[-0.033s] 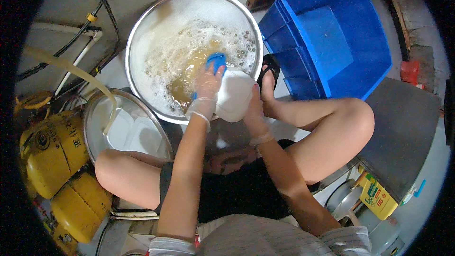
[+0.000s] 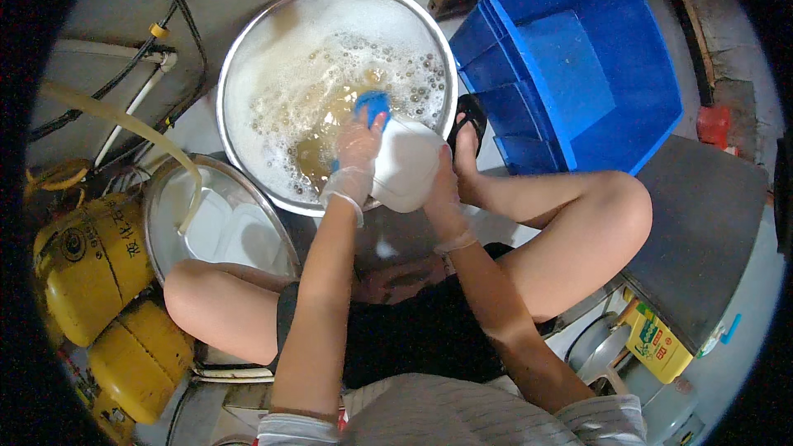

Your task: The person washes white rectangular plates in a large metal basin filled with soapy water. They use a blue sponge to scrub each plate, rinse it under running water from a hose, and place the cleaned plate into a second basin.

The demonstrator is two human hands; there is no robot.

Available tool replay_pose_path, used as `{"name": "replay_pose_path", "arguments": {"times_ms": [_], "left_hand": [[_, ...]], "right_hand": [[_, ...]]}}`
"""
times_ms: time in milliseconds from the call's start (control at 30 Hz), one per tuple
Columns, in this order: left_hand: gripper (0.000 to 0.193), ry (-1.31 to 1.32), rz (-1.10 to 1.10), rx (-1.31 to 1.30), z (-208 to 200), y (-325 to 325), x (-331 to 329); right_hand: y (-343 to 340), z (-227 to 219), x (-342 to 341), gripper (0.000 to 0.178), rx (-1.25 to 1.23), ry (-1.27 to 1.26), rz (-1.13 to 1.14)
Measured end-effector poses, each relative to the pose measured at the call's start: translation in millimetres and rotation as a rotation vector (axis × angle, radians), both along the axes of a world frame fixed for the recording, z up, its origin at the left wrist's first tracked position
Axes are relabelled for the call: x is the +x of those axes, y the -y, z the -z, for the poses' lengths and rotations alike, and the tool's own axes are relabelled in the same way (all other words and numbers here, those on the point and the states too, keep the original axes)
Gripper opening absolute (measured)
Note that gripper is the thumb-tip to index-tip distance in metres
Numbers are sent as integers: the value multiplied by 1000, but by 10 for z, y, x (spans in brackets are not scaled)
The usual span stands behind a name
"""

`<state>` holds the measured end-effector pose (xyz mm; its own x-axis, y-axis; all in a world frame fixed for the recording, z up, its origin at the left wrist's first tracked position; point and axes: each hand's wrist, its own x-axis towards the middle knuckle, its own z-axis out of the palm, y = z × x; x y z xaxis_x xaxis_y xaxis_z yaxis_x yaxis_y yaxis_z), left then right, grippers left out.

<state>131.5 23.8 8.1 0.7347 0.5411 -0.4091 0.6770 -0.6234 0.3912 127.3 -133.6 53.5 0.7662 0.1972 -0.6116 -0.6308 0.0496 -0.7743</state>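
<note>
My left hand (image 2: pixel 353 153), in a clear glove, is closed on a blue scrubbing cloth (image 2: pixel 372 107) at the left edge of a white dish (image 2: pixel 405 167). The dish is tilted over the near rim of a wide metal basin (image 2: pixel 223 107). My right hand (image 2: pixel 443 186), also in a clear glove, grips the dish by its right side. Foamy, brownish water (image 2: pixel 322 107) fills the basin. Part of the cloth is hidden behind my left fingers.
A smaller metal basin (image 2: pixel 153 235) with white dishes (image 2: pixel 248 235) and a hose (image 2: pixel 157 136) stands at the left, by yellow gas cylinders (image 2: pixel 91 272). A blue crate (image 2: pixel 570 74) is at the right. A yellow packet (image 2: pixel 658 343) lies near right.
My left hand and the blue cloth have shifted slightly to the left along the dish. The dish and my right hand have hardly moved.
</note>
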Motion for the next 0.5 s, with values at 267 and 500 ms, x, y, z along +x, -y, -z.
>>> {"name": "replay_pose_path", "arguments": {"times_ms": [267,500], "left_hand": [[62,25,-149,71,211,-303,-237],[55,277,12,-46,-153,83,-443]], "right_hand": [[-128,-287,59,57,-214,174,-168],[-80,-231,81,45,-43,3,-30]]}}
